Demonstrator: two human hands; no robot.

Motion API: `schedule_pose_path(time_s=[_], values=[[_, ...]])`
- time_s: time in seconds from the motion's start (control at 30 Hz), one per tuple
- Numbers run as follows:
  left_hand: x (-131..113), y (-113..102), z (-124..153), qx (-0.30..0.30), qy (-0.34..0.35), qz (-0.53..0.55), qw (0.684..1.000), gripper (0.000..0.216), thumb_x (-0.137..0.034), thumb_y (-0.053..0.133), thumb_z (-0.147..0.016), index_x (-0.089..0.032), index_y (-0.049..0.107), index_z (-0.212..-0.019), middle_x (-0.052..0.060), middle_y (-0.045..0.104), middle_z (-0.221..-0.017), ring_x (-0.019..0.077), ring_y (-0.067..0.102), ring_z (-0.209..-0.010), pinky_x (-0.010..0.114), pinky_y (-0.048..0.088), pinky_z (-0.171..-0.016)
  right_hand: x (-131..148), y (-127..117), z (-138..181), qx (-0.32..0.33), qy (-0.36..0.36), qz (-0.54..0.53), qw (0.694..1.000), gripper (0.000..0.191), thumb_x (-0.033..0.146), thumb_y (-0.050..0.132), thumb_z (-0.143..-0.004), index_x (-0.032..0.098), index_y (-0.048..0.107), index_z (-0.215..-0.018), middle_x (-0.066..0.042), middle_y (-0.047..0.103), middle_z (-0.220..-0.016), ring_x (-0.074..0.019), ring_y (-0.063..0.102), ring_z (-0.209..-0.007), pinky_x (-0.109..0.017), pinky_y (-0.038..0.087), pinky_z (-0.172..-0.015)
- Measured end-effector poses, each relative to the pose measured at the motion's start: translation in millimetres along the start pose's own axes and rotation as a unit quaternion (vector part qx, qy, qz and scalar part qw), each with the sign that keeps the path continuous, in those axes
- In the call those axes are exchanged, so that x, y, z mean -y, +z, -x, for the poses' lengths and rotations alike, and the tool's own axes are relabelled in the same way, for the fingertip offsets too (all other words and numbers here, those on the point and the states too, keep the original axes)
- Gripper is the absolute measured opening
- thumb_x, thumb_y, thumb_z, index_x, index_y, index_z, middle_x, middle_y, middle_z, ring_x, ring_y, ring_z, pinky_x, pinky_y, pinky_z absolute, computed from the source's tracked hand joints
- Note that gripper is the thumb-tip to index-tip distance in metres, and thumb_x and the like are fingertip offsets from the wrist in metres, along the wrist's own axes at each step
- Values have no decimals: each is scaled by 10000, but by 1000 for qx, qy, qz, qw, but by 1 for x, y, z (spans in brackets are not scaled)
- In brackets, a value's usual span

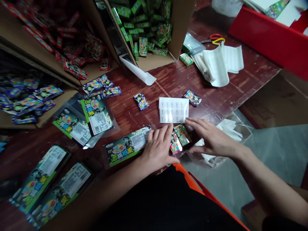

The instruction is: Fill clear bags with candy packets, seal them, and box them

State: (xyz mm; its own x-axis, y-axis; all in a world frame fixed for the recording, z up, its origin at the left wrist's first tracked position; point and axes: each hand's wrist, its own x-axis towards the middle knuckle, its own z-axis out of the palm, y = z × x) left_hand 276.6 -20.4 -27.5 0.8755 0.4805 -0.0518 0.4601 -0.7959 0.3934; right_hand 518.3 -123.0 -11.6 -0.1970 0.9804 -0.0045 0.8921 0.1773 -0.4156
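My left hand (158, 146) lies flat, fingers stretched, over the right end of a clear pouch with a green-and-black candy header card (127, 145). Just right of its fingers are a small red candy box (175, 144) and a small green candy box (182, 134), side by side at the table edge. My right hand (210, 136) is beside the green box, its thumb and fingers apart; its fingertips reach the lower right corner of a sheet of round white stickers (173, 110). Purple candy boxes lie behind, one (141, 101) left of the sheet, another (192, 98) right of it.
Cartons along the back hold green (143, 46), red (74, 69) and purple boxes (31, 99). Several carded pouches (60, 189) lie at left. Scissors (214, 39), white label sheets (216, 65) and a red bin (267, 43) are at right. A clear bag of paper scraps (228, 128) hangs by the edge.
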Motion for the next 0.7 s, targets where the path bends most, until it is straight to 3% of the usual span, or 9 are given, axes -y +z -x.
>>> schedule_pose_path(time_s=[0.07,0.1,0.2,0.3,0.4,0.5,0.57,0.7], values=[[15,-13,10,-1,-1,-15,1000,1426,-757,831,-563,-129,77,-1598,232,351,-1591,411,404,-1370,546,255,-1139,-10,4,-9,36,-90,-12,995,1111,762,662,-793,168,208,-1614,-212,368,-1602,-386,429,-1413,-571,426,-1100],[26,-19,16,-1,-12,-26,1000,1449,-769,831,-543,-138,67,-1600,233,323,-1607,426,375,-1395,557,249,-1144,-12,10,-14,44,-110,-7,993,1144,794,651,-772,171,198,-1618,-202,342,-1619,-390,405,-1425,-584,404,-1113],[61,-35,43,1,-68,-64,996,1373,-699,848,-590,-140,99,-1595,239,344,-1589,438,336,-1426,579,250,-1148,-9,36,-24,36,-145,17,989,1087,833,591,-779,202,267,-1602,-171,467,-1545,-390,472,-1342,-607,395,-1085],[84,-41,72,34,-77,-71,994,1081,-551,815,-731,-151,244,-1557,204,474,-1489,384,410,-1378,553,267,-1151,0,56,-26,-1,-155,26,988,905,764,597,-842,217,412,-1538,-163,589,-1393,-372,525,-1247,-599,397,-1067],[87,-40,89,69,-52,-30,996,881,-466,765,-792,-186,349,-1517,157,502,-1466,344,447,-1343,520,285,-1152,6,60,-26,-16,-139,8,990,861,690,645,-853,171,449,-1511,-194,541,-1411,-393,455,-1318,-593,373,-1106],[81,-35,93,80,-49,10,996,836,-429,742,-801,-200,370,-1515,143,492,-1475,335,455,-1332,499,321,-1136,12,59,-28,18,-151,-6,988,818,563,621,-906,175,342,-1571,-177,441,-1535,-405,320,-1446,-603,321,-1148],[79,-33,92,80,-53,24,995,824,-407,724,-813,-204,360,-1524,140,486,-1477,331,453,-1332,490,339,-1128,18,62,-31,18,-144,-10,989,785,525,596,-933,210,295,-1586,-161,477,-1516,-389,382,-1413,-606,338,-1119],[81,-27,90,79,-48,37,995,843,-400,720,-814,-207,334,-1539,135,472,-1483,332,447,-1336,496,351,-1132,31,76,-33,-78,-62,-7,995,758,526,637,-935,227,321,-1555,-184,541,-1431,-360,535,-1241,-559,403,-1008]])
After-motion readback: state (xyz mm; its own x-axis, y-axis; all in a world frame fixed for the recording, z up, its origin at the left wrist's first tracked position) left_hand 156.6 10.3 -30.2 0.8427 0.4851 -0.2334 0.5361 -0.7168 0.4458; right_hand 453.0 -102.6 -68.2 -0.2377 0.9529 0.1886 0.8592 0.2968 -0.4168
